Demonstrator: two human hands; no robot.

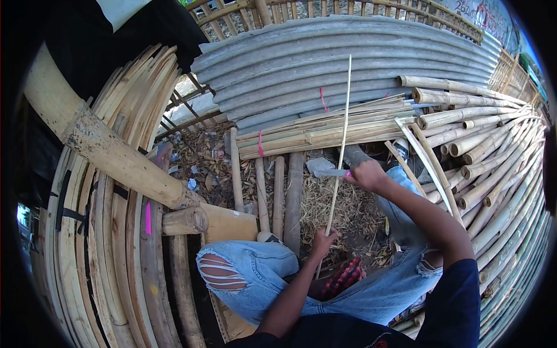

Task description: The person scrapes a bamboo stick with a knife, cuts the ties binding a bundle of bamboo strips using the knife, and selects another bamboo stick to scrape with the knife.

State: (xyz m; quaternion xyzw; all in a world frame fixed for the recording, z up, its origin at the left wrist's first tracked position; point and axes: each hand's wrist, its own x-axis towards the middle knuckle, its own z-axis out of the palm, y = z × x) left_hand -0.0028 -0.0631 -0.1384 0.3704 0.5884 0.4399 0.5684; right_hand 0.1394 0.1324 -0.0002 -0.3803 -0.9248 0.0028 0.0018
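Note:
A long thin bamboo strip (344,124) stands nearly upright in front of me, between my knees. My left hand (325,240) is closed round its lower part. Higher up, my right hand (368,176) grips a knife by its pink handle. The knife blade (333,173) points left and lies across the strip. Below the blade, pale shavings (322,203) cover the ground. A red and black patterned object (346,278) lies between my legs, near the strip's lower end.
Bamboo poles (458,148) are stacked at the right, and split slats (116,232) at the left. A tied slat bundle (313,134) lies before corrugated sheets (278,69). One thick pole (125,156) crosses the upper left.

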